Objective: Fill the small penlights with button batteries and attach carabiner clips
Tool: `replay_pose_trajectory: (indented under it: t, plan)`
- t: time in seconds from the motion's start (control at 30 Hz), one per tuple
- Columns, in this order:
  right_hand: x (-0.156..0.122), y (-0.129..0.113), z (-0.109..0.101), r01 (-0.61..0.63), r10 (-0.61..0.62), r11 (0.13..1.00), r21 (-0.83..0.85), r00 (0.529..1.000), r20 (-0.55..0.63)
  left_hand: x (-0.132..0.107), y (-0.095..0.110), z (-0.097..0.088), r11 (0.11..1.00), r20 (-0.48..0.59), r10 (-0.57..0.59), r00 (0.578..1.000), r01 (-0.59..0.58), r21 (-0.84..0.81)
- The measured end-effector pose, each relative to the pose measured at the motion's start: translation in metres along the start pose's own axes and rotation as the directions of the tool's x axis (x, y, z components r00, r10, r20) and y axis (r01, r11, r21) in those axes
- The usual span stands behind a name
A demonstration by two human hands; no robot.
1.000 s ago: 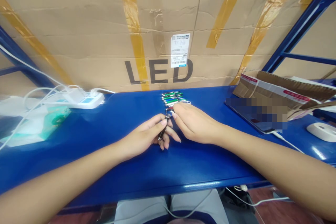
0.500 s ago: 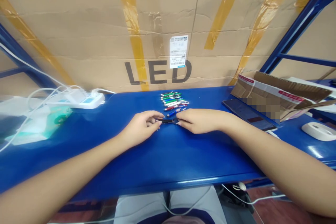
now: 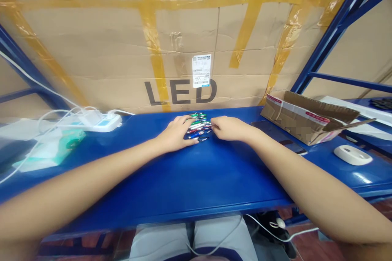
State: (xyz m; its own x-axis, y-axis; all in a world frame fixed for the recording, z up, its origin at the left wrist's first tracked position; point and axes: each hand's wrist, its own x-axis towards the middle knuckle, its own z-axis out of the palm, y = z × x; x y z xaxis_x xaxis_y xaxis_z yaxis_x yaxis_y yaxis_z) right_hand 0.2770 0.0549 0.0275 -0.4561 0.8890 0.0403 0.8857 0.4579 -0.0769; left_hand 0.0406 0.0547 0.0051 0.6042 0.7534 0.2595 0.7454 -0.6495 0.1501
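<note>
Several pens lie side by side in a row on the blue table [image 3: 171, 183], with green ones at the far end, then a white pen [image 3: 199, 125], a red one, a blue pen [image 3: 197, 134] and a black pen [image 3: 202, 139] nearest me. My left hand [image 3: 175, 134] cups the left ends of the row, its thumb at the black pen and its fingers reaching over toward the green ones. At the right ends, my right hand [image 3: 229, 128] has its fingers curled together. What its fingertips hold, if anything, is hidden.
A large cardboard box [image 3: 116, 61] marked LED stands behind the table. On the left are a white power strip [image 3: 107, 123] with cables and a green-white plastic packet [image 3: 56, 151]. To the right lie a phone [image 3: 294, 146], an open small carton [image 3: 294, 116] and a white mouse-like object [image 3: 353, 155].
The black pen between both hands has been laid at the near side of the row. My left hand has moved onto the row's left ends; the right hand is now at the right ends.
</note>
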Motion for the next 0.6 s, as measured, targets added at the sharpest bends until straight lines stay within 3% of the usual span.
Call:
replay_pose_trajectory:
  t: [0.17, 0.37, 0.6]
  plan:
    - [0.003, 0.003, 0.005, -0.027, 0.026, 1.000, -0.007, 0.997, -0.070, 0.040, -0.024, 0.004, 1.000, 0.170, 0.002, 0.985, 0.001, -0.016]
    - [0.003, 0.006, 0.008, 0.025, -0.022, 0.998, 0.054, 0.998, -0.059, 0.064, -0.043, 0.006, 1.000, 0.298, 0.010, 0.954, -0.007, -0.012]
    - [0.004, 0.003, 0.009, 0.124, -0.114, 0.984, 0.125, 0.990, -0.082, 0.077, -0.065, 0.008, 0.998, 0.279, 0.062, 0.958, -0.064, -0.002]
